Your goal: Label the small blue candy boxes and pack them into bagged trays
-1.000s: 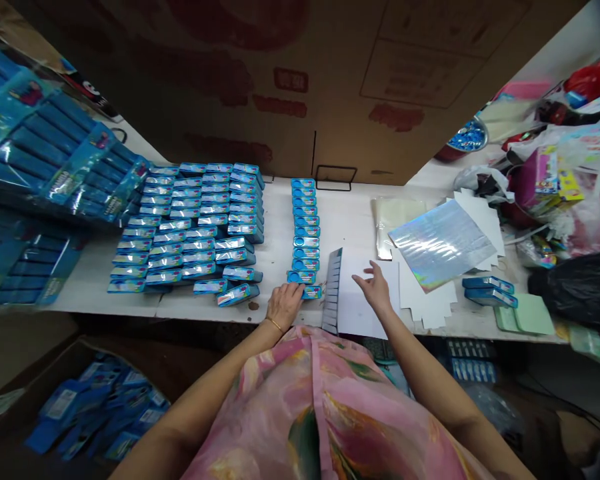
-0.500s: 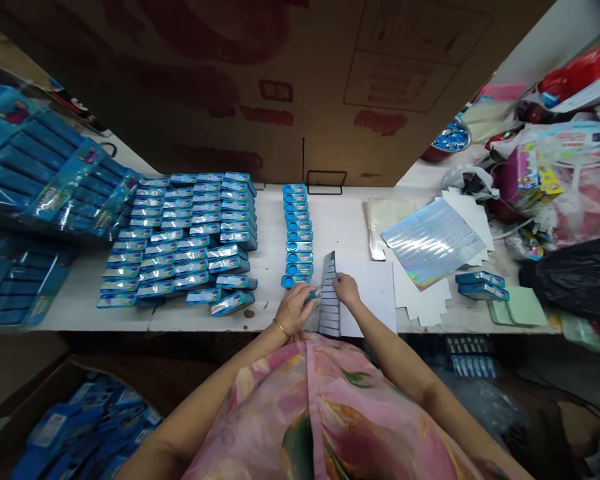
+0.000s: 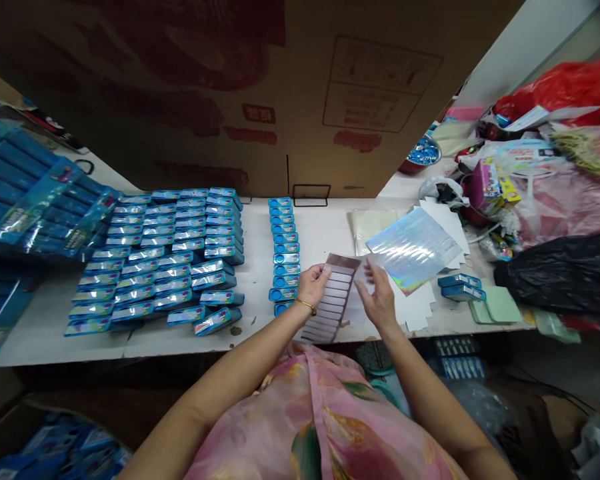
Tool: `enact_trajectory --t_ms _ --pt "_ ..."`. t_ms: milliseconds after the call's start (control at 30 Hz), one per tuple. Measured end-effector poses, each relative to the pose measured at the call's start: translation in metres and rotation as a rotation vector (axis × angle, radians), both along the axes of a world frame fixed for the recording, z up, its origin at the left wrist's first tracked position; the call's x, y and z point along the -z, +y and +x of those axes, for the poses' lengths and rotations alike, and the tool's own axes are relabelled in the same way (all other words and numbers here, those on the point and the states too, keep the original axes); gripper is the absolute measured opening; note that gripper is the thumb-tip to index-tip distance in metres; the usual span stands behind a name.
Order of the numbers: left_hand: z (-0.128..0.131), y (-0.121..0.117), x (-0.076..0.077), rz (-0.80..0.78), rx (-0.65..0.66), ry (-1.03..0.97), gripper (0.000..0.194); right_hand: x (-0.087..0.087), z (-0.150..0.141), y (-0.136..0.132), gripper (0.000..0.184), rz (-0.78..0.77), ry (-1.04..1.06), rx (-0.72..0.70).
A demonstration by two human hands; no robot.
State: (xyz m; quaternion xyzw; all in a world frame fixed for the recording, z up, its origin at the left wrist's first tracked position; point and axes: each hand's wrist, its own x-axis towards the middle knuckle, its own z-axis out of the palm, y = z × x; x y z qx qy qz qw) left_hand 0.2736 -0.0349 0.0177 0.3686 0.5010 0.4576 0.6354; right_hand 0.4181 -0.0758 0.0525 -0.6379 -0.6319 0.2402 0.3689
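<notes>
Pinching a thin brownish-grey sheet with pale bars by one long edge, the left hand holds it before the big brown cardboard carton; beside it, the right hand has its fingers spread. Light and bendy, I'd guess, it could crease unless taken by its edges. Small blue rectangular boxes line the white tabletop before the carton; red plastic bagging lies to its right.

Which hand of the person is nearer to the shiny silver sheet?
Right. The right hand is beside the near left edge of the shiny silver sheet; the left hand is farther left, holding a striped sheet.
</notes>
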Motion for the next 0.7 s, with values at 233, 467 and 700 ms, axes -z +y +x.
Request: enact_trajectory --t_ms 233,467,700 --pt "-0.004 -0.002 -0.024 0.213 0.158 0.119 0.030 -0.050 0.007 0.046 0.033 0.304 -0.800 -0.590" --pt "-0.004 -0.007 -0.019 0.109 0.226 0.039 0.031 -0.041 0.025 0.044 0.031 0.358 -0.790 -0.728" --pt "0.007 0.019 0.013 -0.006 0.118 0.046 0.034 -0.069 0.020 0.026 0.025 0.271 -0.717 -0.561"
